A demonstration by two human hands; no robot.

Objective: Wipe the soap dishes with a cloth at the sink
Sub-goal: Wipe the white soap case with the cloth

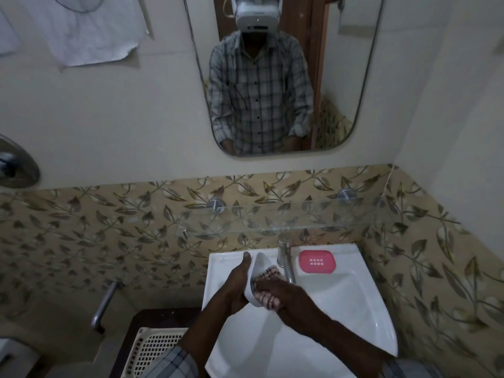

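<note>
A white soap dish [258,266] is held tilted on edge over the sink [341,309]. My left hand [237,285] holds it from the left, with the thumb reaching up along its rim. A checked cloth [268,279] lies in the hollow of the dish, and my right hand [283,294] grips the cloth and presses it against the dish. A pink soap dish [317,261] sits flat on the sink's back ledge, right of the tap [286,261].
A glass shelf [300,219] juts out above the tap on two metal pegs. A cream perforated basket [155,347] stands on a dark stand left of the sink. A metal pipe [105,304] runs down the left wall. A mirror [272,77] hangs above.
</note>
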